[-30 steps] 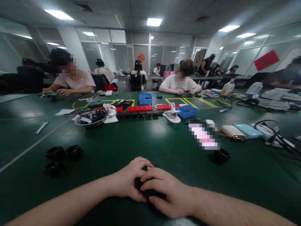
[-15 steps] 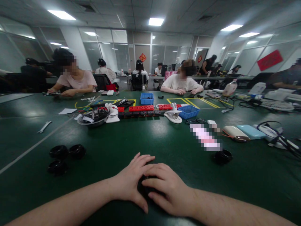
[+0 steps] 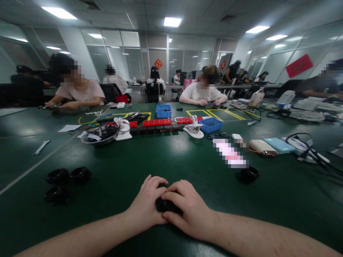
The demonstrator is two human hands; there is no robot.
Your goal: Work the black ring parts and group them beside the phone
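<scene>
Both my hands meet on the green table [image 3: 187,157] near its front edge. My left hand [image 3: 146,205] and my right hand [image 3: 184,210] are closed around a small black round part [image 3: 166,205], which shows only in the gap between the fingers. Three more black round parts [image 3: 64,180] lie in a group to the left. One black round part [image 3: 249,174] sits alone to the right.
Across the table lie a clear bowl with cables [image 3: 99,135], red and black power strips [image 3: 158,125], two blue bins [image 3: 211,125], white clips, power banks [image 3: 270,146], cables and a wrench [image 3: 40,147]. Several people sit at the far side and at tables behind.
My fingers have shifted on the black part: the left fingers curled in from lying flatter, and both hands sit slightly closer together. The view has tilted a little.
</scene>
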